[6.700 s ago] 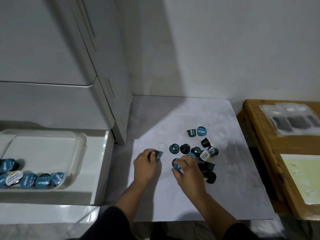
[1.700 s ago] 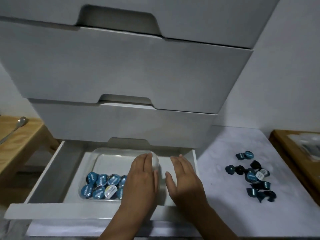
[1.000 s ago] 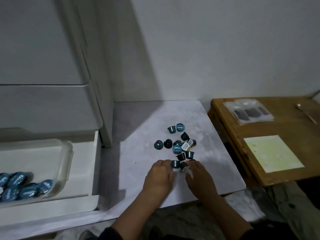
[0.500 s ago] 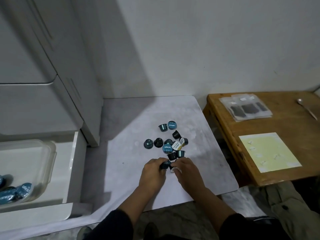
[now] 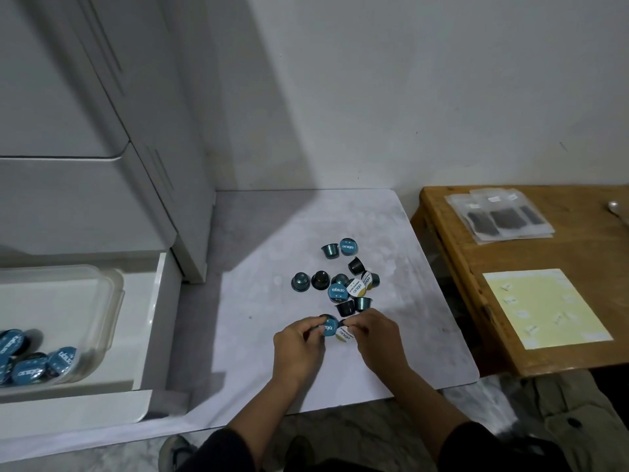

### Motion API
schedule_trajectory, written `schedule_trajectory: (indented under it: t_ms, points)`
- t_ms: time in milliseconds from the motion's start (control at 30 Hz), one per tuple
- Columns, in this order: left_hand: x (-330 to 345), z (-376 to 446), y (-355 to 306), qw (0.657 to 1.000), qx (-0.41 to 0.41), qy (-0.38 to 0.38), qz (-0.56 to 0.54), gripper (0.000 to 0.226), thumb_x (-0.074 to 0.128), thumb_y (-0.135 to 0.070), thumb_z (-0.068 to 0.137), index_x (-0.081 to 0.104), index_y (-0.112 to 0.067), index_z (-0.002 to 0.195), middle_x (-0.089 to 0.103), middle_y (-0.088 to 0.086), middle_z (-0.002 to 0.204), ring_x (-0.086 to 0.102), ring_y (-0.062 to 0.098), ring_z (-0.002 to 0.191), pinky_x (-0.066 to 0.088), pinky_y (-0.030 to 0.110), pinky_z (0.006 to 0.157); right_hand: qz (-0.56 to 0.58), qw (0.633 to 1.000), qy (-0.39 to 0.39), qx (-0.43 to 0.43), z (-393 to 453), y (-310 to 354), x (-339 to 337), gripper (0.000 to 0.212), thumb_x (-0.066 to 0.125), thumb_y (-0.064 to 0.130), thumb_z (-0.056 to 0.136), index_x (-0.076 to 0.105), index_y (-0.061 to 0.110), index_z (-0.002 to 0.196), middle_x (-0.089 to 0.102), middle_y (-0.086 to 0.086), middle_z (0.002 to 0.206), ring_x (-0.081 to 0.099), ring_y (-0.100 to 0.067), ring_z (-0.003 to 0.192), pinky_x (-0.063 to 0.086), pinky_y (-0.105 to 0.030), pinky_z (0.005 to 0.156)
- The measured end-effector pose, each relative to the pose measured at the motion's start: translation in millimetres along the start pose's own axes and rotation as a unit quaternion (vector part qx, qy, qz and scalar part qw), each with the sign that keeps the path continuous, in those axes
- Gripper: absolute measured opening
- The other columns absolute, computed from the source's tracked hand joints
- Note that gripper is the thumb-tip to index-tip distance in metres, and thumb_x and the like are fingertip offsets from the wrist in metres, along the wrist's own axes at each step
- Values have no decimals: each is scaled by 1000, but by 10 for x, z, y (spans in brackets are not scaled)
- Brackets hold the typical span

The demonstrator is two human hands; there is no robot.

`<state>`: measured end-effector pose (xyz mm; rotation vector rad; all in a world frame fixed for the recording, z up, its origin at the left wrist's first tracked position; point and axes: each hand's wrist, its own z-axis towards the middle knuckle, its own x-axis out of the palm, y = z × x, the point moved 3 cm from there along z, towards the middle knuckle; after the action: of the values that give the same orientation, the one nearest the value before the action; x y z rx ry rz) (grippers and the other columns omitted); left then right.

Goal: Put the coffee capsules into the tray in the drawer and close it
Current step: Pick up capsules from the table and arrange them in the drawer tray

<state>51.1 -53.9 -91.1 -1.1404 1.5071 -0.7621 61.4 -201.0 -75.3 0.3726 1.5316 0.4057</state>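
Nearest, the left hand (image 5: 299, 345) pinches a blue-lidded capsule (image 5: 329, 327) while the right hand (image 5: 377, 338) pinches a white-lidded capsule (image 5: 344, 334), both over the pale mat (image 5: 258, 335). Beyond lies the loose capsule pile (image 5: 342, 284). Far left, the clear tray (image 5: 109, 301) in the open drawer (image 5: 149, 335) holds blue capsules (image 5: 37, 359)

capsules (image 5: 341, 280): smooth, slightly glossy bodies, dark and teal; flat foil-like lids, blue or white, printed.
tray (image 5: 112, 294): clear plastic, glossy, light glinting on its rim.
drawer (image 5: 155, 321): white, smooth, semi-gloss panel.
cabinet (image 5: 68, 199): white, smooth, matt fronts.
mat (image 5: 272, 233): pale grey sheet, marbled, matt, smooth.
table (image 5: 578, 253): wood, brown, grain visible, dull sheen.
sachets (image 5: 498, 218): clear plastic film, shiny, dark contents.
sheet (image 5: 544, 308): pale yellow paper, matt.
sleeves (image 5: 486, 447): dark cloth, matt.
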Motion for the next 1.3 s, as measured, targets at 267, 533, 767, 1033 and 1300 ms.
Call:
schedule_trajectory:
  t_ms: [267, 533, 767, 1033, 1300]
  points:
    - [-293, 17, -189, 999, 11, -33, -35, 23, 58, -5, 87, 74, -17, 99, 74, -1, 96, 60, -4, 71, 44, 0, 64, 133, 988, 10, 77, 38, 241, -290, 22, 56, 5, 83, 74, 17, 86, 69, 4, 78, 57, -4, 62, 39, -7, 55]
    - [-1156, -7, -782, 991, 88, -37, -96, 33, 56, -5, 88, 72, -34, 84, 71, -17, 89, 65, -7, 85, 47, 6, 77, 400, 912, 42, 80, 118, 998, -785, 23, 55, -7, 84, 72, 9, 80, 72, -14, 76, 65, -29, 70, 54, -32, 60]
    - [-2356, -65, -868, 990, 120, -39, -57, 37, 56, -7, 88, 71, -41, 80, 72, -24, 82, 68, -1, 85, 51, 16, 80, 408, 904, 125, -14, 274, 2046, -644, 24, 58, -5, 83, 73, 13, 79, 73, 3, 70, 65, -4, 63, 47, -10, 57]
    - [-3733, 117, -247, 990, 93, 24, 99, 25, 60, -8, 87, 75, -29, 90, 70, -26, 80, 66, -7, 84, 45, 0, 72, 328, 917, 220, -62, 378, 3236, 131, 19, 59, 0, 84, 74, 12, 85, 73, -3, 84, 65, -5, 72, 52, -15, 71]
    - [-4287, 513, 369, 979, 45, 126, 152, 36, 62, -5, 85, 70, -39, 76, 69, -25, 73, 64, -11, 75, 47, 4, 71, 229, 937, 256, -67, 480, 3827, 966, 31, 62, 6, 83, 71, 32, 68, 72, 4, 82, 67, -14, 80, 55, -34, 78]
